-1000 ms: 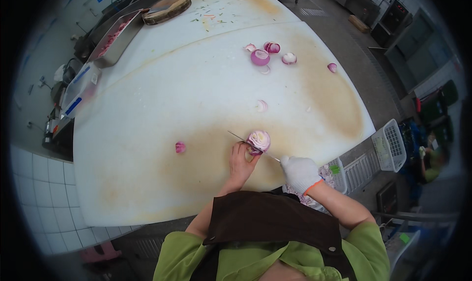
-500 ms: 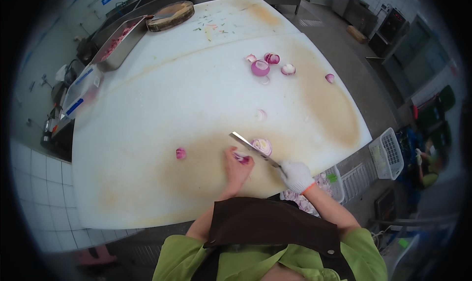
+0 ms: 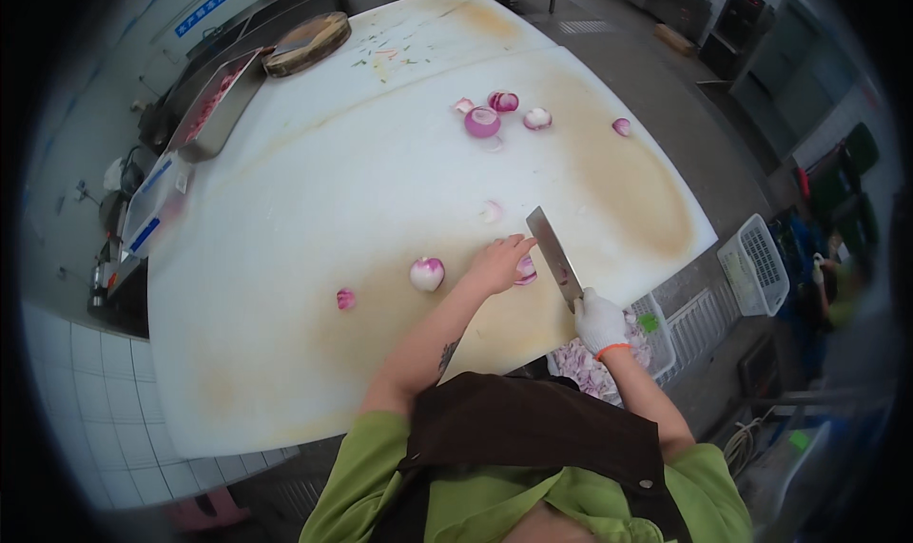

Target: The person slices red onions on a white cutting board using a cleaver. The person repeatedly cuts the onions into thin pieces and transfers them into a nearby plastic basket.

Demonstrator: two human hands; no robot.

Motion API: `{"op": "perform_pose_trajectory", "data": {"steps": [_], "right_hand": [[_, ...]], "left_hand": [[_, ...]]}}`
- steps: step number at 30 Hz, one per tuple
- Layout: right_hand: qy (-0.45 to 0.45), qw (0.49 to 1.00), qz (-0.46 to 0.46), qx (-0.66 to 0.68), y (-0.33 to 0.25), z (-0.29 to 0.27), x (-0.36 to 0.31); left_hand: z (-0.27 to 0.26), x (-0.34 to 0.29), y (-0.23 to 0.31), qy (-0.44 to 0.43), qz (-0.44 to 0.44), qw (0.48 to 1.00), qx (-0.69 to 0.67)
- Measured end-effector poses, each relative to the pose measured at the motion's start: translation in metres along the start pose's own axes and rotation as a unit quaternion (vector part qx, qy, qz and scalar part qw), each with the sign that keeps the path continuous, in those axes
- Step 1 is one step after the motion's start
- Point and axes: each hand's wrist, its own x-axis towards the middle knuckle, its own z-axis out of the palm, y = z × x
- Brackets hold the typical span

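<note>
My right hand (image 3: 601, 320), in a white glove with an orange cuff, grips the handle of a cleaver (image 3: 553, 253). Its blade points away from me and a little left. Bare and with its fingers stretched out, my left hand (image 3: 500, 263) reaches over a cut red onion (image 3: 526, 271), mostly hidden under it, just left of the blade. Whether the fingertips touch the blade I cannot tell. Left of that hand sits a pale peeled onion piece (image 3: 427, 274) with a purple top. A small purple onion end (image 3: 345, 300) lies further left.
Several red onion pieces, one a purple onion (image 3: 482, 122), lie farther back on the white table (image 3: 285, 210). A basket (image 3: 656, 353) of onion scraps stands below the near right edge. At the far left are a metal tray (image 3: 217, 115), a clear plastic box (image 3: 160, 201) and a round wooden board (image 3: 309, 44).
My left hand has let go of an onion piece, which now rests to its left, and has moved right onto the cut onion. The cleaver has swung right, pointing more away from me.
</note>
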Motion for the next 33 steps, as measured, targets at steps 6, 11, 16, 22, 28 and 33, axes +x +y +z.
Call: {"op": "perform_pose_trajectory", "data": {"steps": [6,11,16,22,28,33], "right_hand": [[-0.030,0.999,0.034,0.027,-0.010,-0.012,-0.010],[-0.036,0.982,0.031,0.181,-0.003,-0.002,-0.020],[-0.058,0.973,0.003,0.225,-0.021,0.002,-0.021],[0.029,0.912,-0.355,0.201,-0.110,-0.015,-0.010],[0.008,0.835,-0.534,0.133,-0.179,-0.010,0.002],[-0.046,0.807,-0.572,0.142,-0.204,0.007,0.005]], "left_hand": [[-0.031,-0.001,0.027,-0.093,-0.143,0.984,-0.043],[-0.012,-0.045,-0.004,0.009,-0.289,0.818,-0.497],[-0.009,-0.115,-0.004,0.074,-0.130,0.439,-0.886],[0.003,-0.168,-0.013,0.253,-0.042,0.341,-0.905],[0.026,-0.242,-0.021,0.372,0.013,0.342,-0.863],[0.049,-0.268,-0.026,0.415,0.055,0.361,-0.834]]}}
